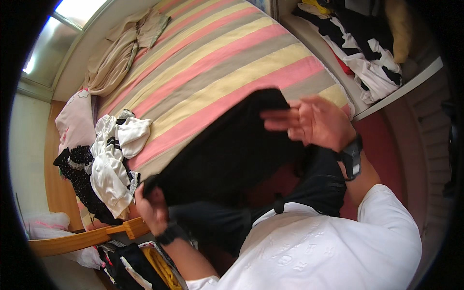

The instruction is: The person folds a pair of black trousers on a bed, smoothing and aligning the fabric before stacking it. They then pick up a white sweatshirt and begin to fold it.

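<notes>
A black cloth garment (pixel 224 152) stretches between my hands, over my lap and the near edge of the bed. Its exact kind cannot be told. My left hand (pixel 154 208) grips one end, thumb up, at the lower left. At the other end, my right hand (pixel 308 123) has its fingers extended and blurred, against the cloth's right side; whether it pinches the fabric is unclear. Below the garment, my dark trousers (pixel 319 177) partly merge with it in colour.
A striped bedsheet (pixel 217 69) covers the bed. White clothing (pixel 112 163), black dotted fabric (pixel 83 181) and a pink pillow (pixel 76 119) lie left; beige clothing (pixel 116 58) lies farther up. A wooden rail (pixel 90 235) borders the lower left. Piled clothes (pixel 373 72) fill a shelf at right.
</notes>
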Tool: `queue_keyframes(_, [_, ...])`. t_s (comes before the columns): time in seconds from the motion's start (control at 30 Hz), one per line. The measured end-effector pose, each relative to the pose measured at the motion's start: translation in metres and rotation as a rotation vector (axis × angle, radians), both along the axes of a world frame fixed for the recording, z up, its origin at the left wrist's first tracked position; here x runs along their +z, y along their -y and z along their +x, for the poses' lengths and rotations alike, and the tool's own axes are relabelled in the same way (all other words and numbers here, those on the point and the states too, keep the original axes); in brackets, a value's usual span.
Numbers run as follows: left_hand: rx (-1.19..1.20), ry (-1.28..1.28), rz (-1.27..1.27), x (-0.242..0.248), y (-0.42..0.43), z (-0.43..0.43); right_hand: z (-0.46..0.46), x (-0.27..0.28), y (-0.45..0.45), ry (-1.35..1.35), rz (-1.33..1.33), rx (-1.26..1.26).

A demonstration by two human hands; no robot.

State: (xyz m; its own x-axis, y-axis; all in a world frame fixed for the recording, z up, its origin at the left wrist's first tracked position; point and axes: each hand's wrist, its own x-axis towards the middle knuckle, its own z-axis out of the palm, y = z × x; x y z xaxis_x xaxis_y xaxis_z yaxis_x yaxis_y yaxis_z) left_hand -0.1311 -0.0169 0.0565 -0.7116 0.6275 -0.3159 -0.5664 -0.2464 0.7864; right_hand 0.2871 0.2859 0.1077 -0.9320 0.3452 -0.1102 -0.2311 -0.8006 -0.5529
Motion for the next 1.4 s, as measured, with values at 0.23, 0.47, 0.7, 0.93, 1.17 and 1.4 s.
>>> queue_keyframes(0.23, [0.074, 0.331, -0.222, -0.12, -0.169, -0.045, -0.05, -0.094, -0.11, 0.182, -0.366, -0.257])
queue_keyframes(0.47, [0.088, -0.544, -0.543, -0.113, -0.112, -0.041, -0.005, -0.129, -0.085, 0.821, 0.773, -0.558])
queue_keyframes(0.7, [-0.421, -0.545, -0.936, -0.086, -0.11, -0.05, -0.04, -0.144, -0.09, 0.992, 1.107, -0.39])
queue_keyframes(0.93, [-0.295, -0.735, -0.48, -0.082, -0.103, -0.016, -0.05, -0.139, -0.119, 0.854, 1.24, -0.71])
queue_keyframes(1.17, [-0.049, -1.179, -0.777, -0.084, -0.116, 0.036, -0.022, -0.128, -0.111, 1.13, 1.48, -0.658])
queue_keyframes(1.4, [-0.439, -1.853, -0.595, -0.061, -0.18, 0.136, -0.077, -0.115, -0.031, 0.766, 2.207, -0.668])
